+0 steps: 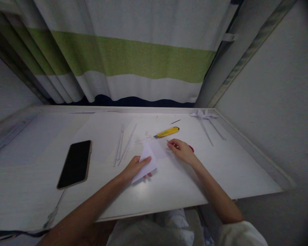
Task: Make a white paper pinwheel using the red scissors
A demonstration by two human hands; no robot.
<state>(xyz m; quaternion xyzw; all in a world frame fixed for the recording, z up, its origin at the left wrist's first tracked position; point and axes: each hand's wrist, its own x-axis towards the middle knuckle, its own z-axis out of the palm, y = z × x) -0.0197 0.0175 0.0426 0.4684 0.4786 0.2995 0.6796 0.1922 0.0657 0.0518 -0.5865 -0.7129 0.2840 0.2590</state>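
In the head view, my left hand (pixel 137 168) grips a folded piece of white paper (pixel 148 164), thumb on top and fingers beneath. To its right, my right hand (pixel 180 149) is closed with fingertips together. A thin dark tip pokes out ahead of those fingers, and a red curved end (pixel 191 148) shows behind the hand; the middle of this small red-ended tool is hidden. Just beyond the hands lies a yellow utility knife (pixel 167 132) with its blade pointing left. Small curled scraps (pixel 149 135) lie by the blade.
Several thin white sticks (pixel 120 145) lie left of the paper. Farther left rests a black phone (pixel 75 164), with a cable near it. A thin dark rod (pixel 176 121) lies behind the knife. White paper shapes on stems (pixel 204 116) occupy the back right corner. A curtain hangs behind the table.
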